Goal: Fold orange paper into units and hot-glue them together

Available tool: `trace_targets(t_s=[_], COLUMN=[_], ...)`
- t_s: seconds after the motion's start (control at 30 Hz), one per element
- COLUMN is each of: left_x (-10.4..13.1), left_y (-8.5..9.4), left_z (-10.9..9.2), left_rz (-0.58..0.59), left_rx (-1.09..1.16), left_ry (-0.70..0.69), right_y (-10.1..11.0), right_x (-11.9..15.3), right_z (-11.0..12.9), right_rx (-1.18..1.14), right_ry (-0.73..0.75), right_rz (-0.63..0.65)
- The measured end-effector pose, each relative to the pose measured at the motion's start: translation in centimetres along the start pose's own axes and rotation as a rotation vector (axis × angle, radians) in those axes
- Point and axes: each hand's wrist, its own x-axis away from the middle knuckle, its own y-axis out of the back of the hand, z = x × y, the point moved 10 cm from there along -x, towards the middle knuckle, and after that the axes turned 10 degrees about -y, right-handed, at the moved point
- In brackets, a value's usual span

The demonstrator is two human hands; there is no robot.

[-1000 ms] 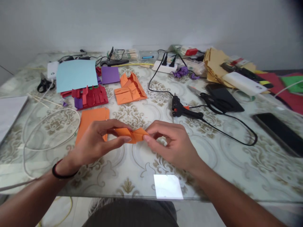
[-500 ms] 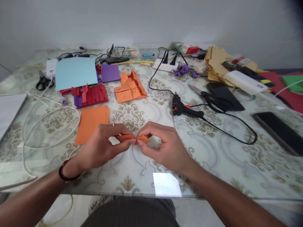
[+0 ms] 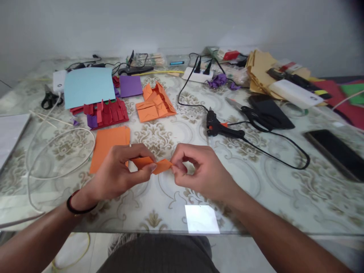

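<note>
Folded orange piece (image 3: 162, 166): between the two hands, over the near middle of the table (image 3: 241, 189); creased, angled, pointed at its right end. Can't tell if it touches the tabletop.
Left hand (image 3: 121, 170): gripping the piece's left part, thumb in front, fingers behind and over the top.
Right hand (image 3: 200, 167): thumb and fingertips pinched together on the piece's right tip; rest of the fingers curled.
Wristband (image 3: 70, 206): dark, on the left wrist.
Orange sheets (image 3: 109, 142): flat stack just beyond the left hand, partly hidden by it.
Orange folded paper (image 3: 152, 108): beyond the hands, right of the red folded paper (image 3: 115, 113).
Purple sheet (image 3: 131, 86): behind those, right of the light blue sheet (image 3: 89, 87).
Glue gun (image 3: 224, 129): on its side, beyond and right of the right hand, nozzle away from the person.
Large scissors (image 3: 247, 112): right of the glue gun, handles overlapping a flat black object (image 3: 260, 101).
Phone (image 3: 335, 153): dark, lying at the right edge of view.
Power strip (image 3: 193, 76): white, far side, two black plugs in; crumpled purple paper (image 3: 218, 80) just right of it.
Small scissors (image 3: 47, 103): far left, black handles.
</note>
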Motion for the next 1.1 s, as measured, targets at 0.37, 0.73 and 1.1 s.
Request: trace_targets(t_s=[0.37, 0.73, 1.1], left_x=[-0.2, 0.9, 0.3], left_y=[1.3, -0.2, -0.3], left_z=[-1.7, -4.6, 2.6], left_rz=[-0.135, -0.076, 0.073], left_rx=[-0.229, -0.529, 0.077], left_ry=[-0.287, -0.621, 0.139], right_y=[0.7, -2.3, 0.4], right_x=[-0.7, -0.6, -0.5], right_z=[-3.0, -5.9, -3.8], right_rx=[-0.213, -0.744, -0.394], right_ry=[-0.253, -0.481, -0.297], right_rz=[0.087, 0.179, 0.009])
